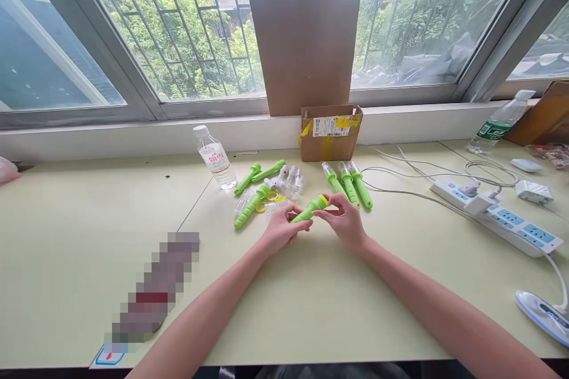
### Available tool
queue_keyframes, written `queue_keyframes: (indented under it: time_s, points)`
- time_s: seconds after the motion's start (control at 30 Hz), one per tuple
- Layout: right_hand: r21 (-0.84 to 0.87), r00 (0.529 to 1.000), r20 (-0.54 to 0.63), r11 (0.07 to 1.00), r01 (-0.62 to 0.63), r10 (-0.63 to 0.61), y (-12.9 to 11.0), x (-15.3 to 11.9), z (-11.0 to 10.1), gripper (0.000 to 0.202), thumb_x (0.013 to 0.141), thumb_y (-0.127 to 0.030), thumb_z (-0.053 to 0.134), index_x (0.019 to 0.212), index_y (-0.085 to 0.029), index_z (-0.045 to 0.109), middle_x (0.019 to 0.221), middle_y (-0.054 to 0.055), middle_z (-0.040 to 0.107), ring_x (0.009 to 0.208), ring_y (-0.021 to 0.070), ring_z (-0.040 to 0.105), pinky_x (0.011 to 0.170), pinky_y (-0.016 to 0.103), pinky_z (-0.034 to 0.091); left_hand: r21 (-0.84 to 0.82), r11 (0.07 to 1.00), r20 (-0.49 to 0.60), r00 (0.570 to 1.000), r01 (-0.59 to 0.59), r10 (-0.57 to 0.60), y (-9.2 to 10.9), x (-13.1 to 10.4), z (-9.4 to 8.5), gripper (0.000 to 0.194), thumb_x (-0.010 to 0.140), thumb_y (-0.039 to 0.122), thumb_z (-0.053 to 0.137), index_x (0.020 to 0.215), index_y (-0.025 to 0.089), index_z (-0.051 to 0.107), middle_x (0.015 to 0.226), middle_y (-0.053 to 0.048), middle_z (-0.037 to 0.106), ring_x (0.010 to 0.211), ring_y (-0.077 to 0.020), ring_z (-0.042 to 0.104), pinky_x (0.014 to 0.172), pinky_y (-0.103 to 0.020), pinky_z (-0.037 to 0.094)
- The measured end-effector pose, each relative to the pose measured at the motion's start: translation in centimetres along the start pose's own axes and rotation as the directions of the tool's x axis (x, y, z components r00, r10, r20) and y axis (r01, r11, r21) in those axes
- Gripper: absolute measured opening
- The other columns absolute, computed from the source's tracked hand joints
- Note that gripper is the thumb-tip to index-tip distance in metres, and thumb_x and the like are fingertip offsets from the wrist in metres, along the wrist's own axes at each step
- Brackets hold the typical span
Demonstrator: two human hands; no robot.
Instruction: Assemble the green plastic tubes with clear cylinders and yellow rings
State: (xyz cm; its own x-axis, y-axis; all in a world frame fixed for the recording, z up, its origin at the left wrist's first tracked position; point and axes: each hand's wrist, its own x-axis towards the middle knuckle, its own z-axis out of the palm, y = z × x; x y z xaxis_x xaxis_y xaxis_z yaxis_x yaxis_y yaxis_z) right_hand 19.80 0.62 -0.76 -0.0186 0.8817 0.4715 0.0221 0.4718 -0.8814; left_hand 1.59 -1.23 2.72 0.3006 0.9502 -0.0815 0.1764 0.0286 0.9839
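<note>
My left hand (281, 227) grips the lower end of a green plastic handle (310, 209) held just above the table. My right hand (343, 219) pinches its upper end, where a yellow ring (323, 200) sits around the tip. To the left lie loose green handles (251, 205), clear caps (291, 182) and yellow rings (272, 195) in a small pile. To the right, three green handles fitted with clear caps (349, 183) lie side by side.
An open cardboard box (329, 133) stands against the window sill. A water bottle (216, 158) stands left of the parts, another bottle (500, 121) at the far right. A power strip (502, 216) with cables lies on the right; a blurred-out object (155, 287) lies at left.
</note>
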Motion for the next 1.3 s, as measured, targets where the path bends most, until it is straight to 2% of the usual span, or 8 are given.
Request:
queue_keyframes:
  time_s: [0.17, 0.4, 0.6, 0.7, 0.87, 1.0, 1.13, 1.3]
  points:
    - [0.030, 0.998, 0.020, 0.998, 0.063, -0.064, -0.33, 0.18, 0.05, 0.030, 0.070, -0.032, 0.076, 0.079, -0.023, 0.048, 0.086, 0.000, 0.059, 0.104, 0.0229, 0.062, 0.077, 0.041, 0.064, -0.076, 0.997, 0.035, 0.999, 0.026, -0.023, 0.09, 0.07, -0.19, 0.034, 0.069, 0.039, 0.072, 0.083, 0.019, 0.049, 0.064, 0.004, 0.061, 0.034, -0.0019, 0.034, 0.034, -0.017, 0.021]
    - [0.068, 0.989, 0.141, 0.997, 0.044, -0.053, -0.76, 0.31, -0.16, 0.034, 0.074, -0.028, 0.074, 0.090, -0.025, 0.044, 0.108, 0.003, 0.059, 0.105, 0.0208, 0.062, 0.085, 0.044, 0.060, -0.207, 0.977, 0.107, 0.994, 0.058, -0.037, 0.08, 0.11, -0.60, 0.031, 0.072, 0.039, 0.070, 0.081, 0.018, 0.049, 0.063, 0.003, 0.060, 0.032, -0.0008, 0.028, 0.033, -0.018, 0.014]
    - [-0.007, 0.979, 0.149, 0.990, 0.142, -0.139, -0.97, 0.14, -0.26, 0.036, 0.074, -0.027, 0.073, 0.092, -0.026, 0.042, 0.112, 0.004, 0.060, 0.109, 0.0221, 0.061, 0.086, 0.046, 0.060, -0.254, 0.965, 0.130, 0.991, 0.061, -0.029, -0.16, 0.18, -0.75, 0.033, 0.070, 0.042, 0.071, 0.083, 0.016, 0.054, 0.064, 0.001, 0.061, 0.033, -0.0018, 0.031, 0.033, -0.018, 0.017]
    - [-0.069, 0.983, 0.112, 0.986, 0.151, -0.143, -0.78, -0.03, -0.34, 0.030, 0.077, -0.026, 0.070, 0.090, -0.025, 0.043, 0.111, 0.005, 0.061, 0.099, 0.0202, 0.065, 0.084, 0.045, 0.060, -0.151, 0.988, 0.090, 0.996, 0.002, 0.012, -0.26, 0.27, -0.69, 0.035, 0.073, 0.047, 0.067, 0.083, 0.014, 0.060, 0.068, -0.002, 0.062, 0.041, -0.0059, 0.043, 0.037, -0.019, 0.027]
    - [-0.120, 0.993, 0.043, 0.987, 0.111, -0.106, -0.14, -0.04, -0.48, 0.031, 0.074, -0.032, 0.072, 0.087, -0.024, 0.045, 0.104, 0.005, 0.064, 0.085, 0.0206, 0.069, 0.077, 0.044, 0.062, 0.211, 0.968, -0.053, 0.987, -0.137, 0.152, -0.31, 0.37, -0.28, 0.035, 0.080, 0.049, 0.059, 0.080, 0.015, 0.069, 0.055, 0.002, 0.053, 0.048, -0.0087, 0.043, 0.047, -0.021, 0.033]
    - [-0.113, 0.998, 0.022, 0.991, 0.066, -0.064, 0.01, 0.09, -0.49, 0.033, 0.072, -0.035, 0.074, 0.085, -0.023, 0.046, 0.101, 0.005, 0.067, 0.081, 0.0214, 0.070, 0.076, 0.046, 0.062, 0.280, 0.928, -0.060, 0.960, -0.247, 0.273, -0.35, 0.36, -0.01, 0.034, 0.084, 0.046, 0.055, 0.093, 0.018, 0.072, 0.058, 0.001, 0.057, 0.060, -0.0120, 0.048, 0.057, -0.022, 0.036]
    - [-0.084, 1.000, 0.017, 0.996, 0.026, -0.025, -0.02, 0.10, -0.46, 0.033, 0.070, -0.037, 0.075, 0.084, -0.023, 0.048, 0.097, 0.004, 0.068, 0.079, 0.0214, 0.071, 0.075, 0.045, 0.062, 0.232, 0.958, -0.033, 0.983, -0.167, 0.180, -0.29, 0.26, -0.06, 0.039, 0.084, 0.051, 0.053, 0.084, 0.017, 0.072, 0.058, 0.001, 0.058, 0.048, -0.0087, 0.041, 0.048, -0.022, 0.031]
    - [-0.011, 1.000, 0.021, 1.000, -0.002, 0.002, -0.29, 0.19, -0.39, 0.035, 0.070, -0.036, 0.076, 0.083, -0.023, 0.046, 0.098, 0.004, 0.066, 0.081, 0.0199, 0.070, 0.079, 0.044, 0.062, 0.024, 0.999, 0.012, 1.000, 0.024, -0.024, 0.05, 0.03, 0.01, 0.043, 0.081, 0.055, 0.054, 0.076, 0.014, 0.066, 0.055, 0.002, 0.055, 0.035, -0.0038, 0.028, 0.036, -0.022, 0.018]
